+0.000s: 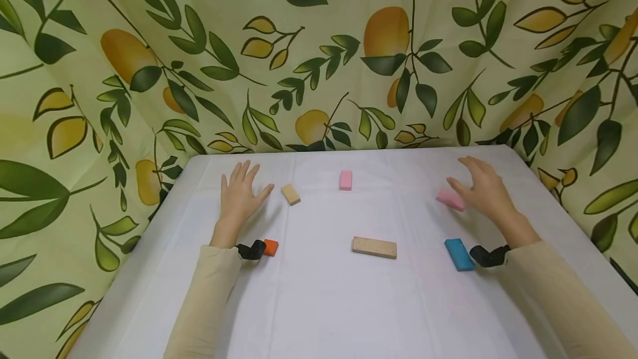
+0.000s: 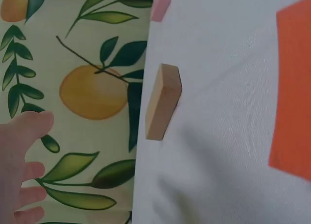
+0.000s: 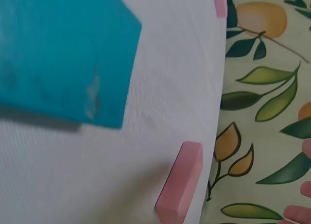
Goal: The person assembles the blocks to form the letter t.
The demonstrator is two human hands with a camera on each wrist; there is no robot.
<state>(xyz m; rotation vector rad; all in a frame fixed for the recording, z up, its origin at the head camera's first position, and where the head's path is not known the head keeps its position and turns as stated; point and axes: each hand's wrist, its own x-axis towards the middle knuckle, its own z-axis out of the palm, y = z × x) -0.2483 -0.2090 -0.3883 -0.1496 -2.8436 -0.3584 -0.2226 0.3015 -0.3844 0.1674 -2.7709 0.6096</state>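
Note:
My left hand (image 1: 240, 193) is over the left part of the white table with fingers spread, holding nothing. Just right of its thumb lies a small tan wooden block (image 1: 291, 194), seen on its side in the left wrist view. An orange block (image 1: 271, 247) sits beside the left wrist, partly hidden by the wrist camera. On the other side, my right hand (image 1: 485, 188) has its fingers loosely bent, with nothing in them. It partly covers a pink block (image 1: 450, 199) in the head view. Close to the right wrist rests a blue block (image 1: 459, 255).
Another pink block (image 1: 345, 180) lies toward the back middle of the table (image 1: 319, 303). A longer wooden block (image 1: 374, 247) lies nearer the front, between the forearms. A leaf-and-fruit patterned curtain (image 1: 319, 60) hangs behind the table and along its sides.

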